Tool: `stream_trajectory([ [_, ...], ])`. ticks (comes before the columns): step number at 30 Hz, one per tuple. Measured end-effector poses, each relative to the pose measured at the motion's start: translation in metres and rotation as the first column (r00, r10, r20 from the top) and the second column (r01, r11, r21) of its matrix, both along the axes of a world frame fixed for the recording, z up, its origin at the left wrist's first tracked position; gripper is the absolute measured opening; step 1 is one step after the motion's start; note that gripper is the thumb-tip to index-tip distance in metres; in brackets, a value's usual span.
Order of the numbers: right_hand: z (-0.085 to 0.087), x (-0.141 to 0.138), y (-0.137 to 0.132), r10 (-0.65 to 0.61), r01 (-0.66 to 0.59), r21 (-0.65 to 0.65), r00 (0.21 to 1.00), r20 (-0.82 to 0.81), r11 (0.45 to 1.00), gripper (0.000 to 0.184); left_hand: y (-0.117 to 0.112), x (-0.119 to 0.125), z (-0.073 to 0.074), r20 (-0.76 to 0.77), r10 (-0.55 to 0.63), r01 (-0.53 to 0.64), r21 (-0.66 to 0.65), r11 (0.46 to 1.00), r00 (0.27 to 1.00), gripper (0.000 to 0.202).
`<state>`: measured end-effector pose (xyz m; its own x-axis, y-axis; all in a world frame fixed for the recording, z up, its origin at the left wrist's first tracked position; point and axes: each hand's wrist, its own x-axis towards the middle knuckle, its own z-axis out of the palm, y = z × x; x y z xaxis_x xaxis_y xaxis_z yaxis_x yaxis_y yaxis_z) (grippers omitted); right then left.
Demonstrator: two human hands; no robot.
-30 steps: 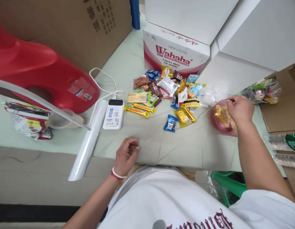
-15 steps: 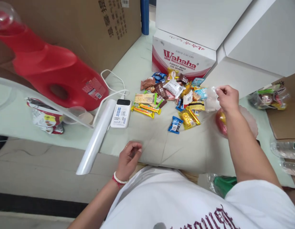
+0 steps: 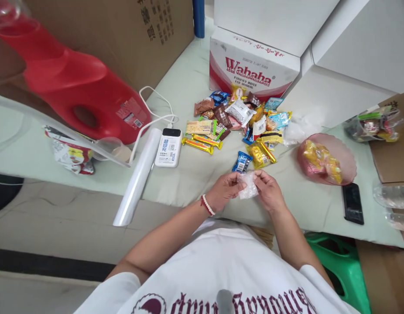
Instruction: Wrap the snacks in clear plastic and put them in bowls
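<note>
Between my two hands is a small clear plastic bag (image 3: 248,186), crumpled and see-through. My left hand (image 3: 224,190) pinches its left edge, and my right hand (image 3: 266,188) pinches the right edge. Just beyond my fingers lie a blue snack packet (image 3: 241,162) and a yellow snack packet (image 3: 259,155). Farther back, a heap of wrapped snacks (image 3: 239,112) sits against a water carton. More clear plastic bags (image 3: 298,130) lie at the heap's right side. A pink translucent bowl (image 3: 349,163) to the right holds several yellow and pink packets.
The Wahaba-looking water carton (image 3: 254,69) stands at the back, with white boxes (image 3: 352,52) beside it. Leftward are a white power bank (image 3: 168,148) with a cable, a clear plastic roll (image 3: 138,179) and a red jug (image 3: 87,96). A phone (image 3: 353,203) lies right, above a green stool (image 3: 342,261).
My right hand has come from the heap's right side to the table's front with one plastic bag. My left hand has moved right and now grips that bag too.
</note>
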<state>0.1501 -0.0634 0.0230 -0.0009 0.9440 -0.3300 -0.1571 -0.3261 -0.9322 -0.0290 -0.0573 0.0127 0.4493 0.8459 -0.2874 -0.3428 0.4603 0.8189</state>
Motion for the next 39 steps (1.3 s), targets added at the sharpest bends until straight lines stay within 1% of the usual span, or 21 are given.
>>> stream_trajectory([
  [3, 0.005, -0.002, 0.0, -0.112, 0.076, 0.167, 0.969, 0.221, 0.983, 0.039, -0.008, -0.001, -0.008, -0.175, 0.194, -0.169, 0.148, 0.974, 0.965, 0.046],
  [5, 0.008, -0.008, -0.001, -0.045, 0.003, 0.164, 0.966, 0.255, 0.986, 0.04, -0.012, -0.003, -0.01, -0.297, 0.313, -0.244, 0.247, 0.938, 0.902, 0.04],
  [7, 0.008, -0.015, -0.002, 0.1, -0.127, 0.117, 0.971, 0.217, 0.985, 0.039, -0.014, -0.006, -0.01, -0.342, 0.345, -0.246, 0.299, 0.922, 0.874, 0.036],
  [9, 0.006, -0.02, -0.001, 0.154, -0.17, 0.098, 0.976, 0.154, 0.981, 0.038, -0.015, -0.011, -0.009, -0.299, 0.284, -0.205, 0.267, 0.941, 0.911, 0.037],
  [11, 0.004, -0.021, 0.002, 0.123, -0.13, 0.078, 0.989, 0.083, 0.988, 0.037, -0.014, -0.018, -0.008, -0.237, 0.233, -0.19, 0.19, 0.963, 0.943, 0.04],
  [12, 0.004, -0.019, 0.003, 0.102, -0.105, 0.062, 0.993, 0.056, 0.992, 0.036, -0.012, -0.022, -0.008, -0.22, 0.241, -0.209, 0.157, 0.965, 0.945, 0.041],
  [16, 0.002, -0.001, 0.002, 0.025, -0.025, -0.004, 1.0, 0.014, 1.0, 0.038, -0.004, -0.038, -0.013, -0.191, 0.416, -0.403, 0.103, 0.909, 0.889, 0.038],
  [18, -0.001, 0.01, -0.004, 0.008, -0.007, -0.039, 1.0, 0.016, 0.999, 0.04, 0.0, -0.043, -0.015, -0.166, 0.465, -0.459, 0.073, 0.885, 0.87, 0.037],
  [20, -0.003, 0.02, -0.011, -0.04, 0.042, -0.02, 0.994, 0.102, 0.999, 0.041, 0.002, -0.045, -0.015, -0.159, 0.463, -0.463, 0.038, 0.886, 0.872, 0.039],
  [22, -0.003, 0.026, -0.016, -0.139, 0.12, 0.09, 0.955, 0.261, 0.989, 0.038, 0.002, -0.046, -0.013, -0.176, 0.423, -0.427, 0.015, 0.904, 0.889, 0.042],
  [24, 0.002, 0.026, -0.018, -0.196, 0.108, 0.233, 0.896, 0.398, 0.966, 0.033, 0.002, -0.046, -0.01, -0.2, 0.366, -0.372, 0.012, 0.928, 0.909, 0.043],
  [25, 0.006, 0.025, -0.016, -0.177, 0.043, 0.29, 0.875, 0.451, 0.956, 0.03, 0.002, -0.047, -0.009, -0.211, 0.334, -0.339, 0.015, 0.941, 0.919, 0.044],
  [27, 0.015, 0.019, -0.011, -0.033, -0.172, 0.333, 0.849, 0.528, 0.927, 0.03, 0.004, -0.049, -0.006, -0.225, 0.263, -0.265, 0.02, 0.964, 0.938, 0.043],
  [29, 0.02, 0.012, -0.003, 0.235, -0.417, 0.254, 0.815, 0.53, 0.873, 0.031, 0.008, -0.054, -0.003, -0.235, 0.18, -0.18, 0.024, 0.983, 0.955, 0.043],
  [30, 0.02, 0.008, 0.0, 0.373, -0.507, 0.181, 0.793, 0.481, 0.843, 0.032, 0.011, -0.057, -0.001, -0.242, 0.142, -0.14, 0.027, 0.99, 0.96, 0.042],
  [31, 0.017, 0.005, 0.002, 0.479, -0.562, 0.106, 0.777, 0.409, 0.82, 0.033, 0.014, -0.06, 0.0, -0.254, 0.118, -0.112, 0.035, 0.993, 0.96, 0.042],
  [32, 0.013, 0.002, 0.003, 0.538, -0.581, 0.04, 0.775, 0.332, 0.813, 0.036, 0.016, -0.064, 0.002, -0.277, 0.121, -0.11, 0.052, 0.993, 0.953, 0.041],
  [34, 0.001, -0.005, 0.003, 0.514, -0.515, -0.055, 0.831, 0.212, 0.855, 0.042, 0.017, -0.07, 0.005, -0.362, 0.244, -0.203, 0.147, 0.968, 0.9, 0.038],
  [37, -0.014, -0.017, -0.001, 0.278, -0.268, -0.092, 0.953, 0.123, 0.959, 0.045, 0.004, -0.069, 0.009, -0.476, 0.54, -0.395, 0.375, 0.839, 0.694, 0.029],
  [38, -0.017, -0.023, -0.003, 0.192, -0.184, -0.082, 0.976, 0.103, 0.98, 0.044, -0.002, -0.066, 0.009, -0.494, 0.574, -0.399, 0.419, 0.816, 0.653, 0.025],
  [39, -0.018, -0.028, -0.005, 0.118, -0.113, -0.063, 0.989, 0.09, 0.992, 0.043, -0.01, -0.061, 0.01, -0.51, 0.565, -0.373, 0.435, 0.82, 0.649, 0.024],
])
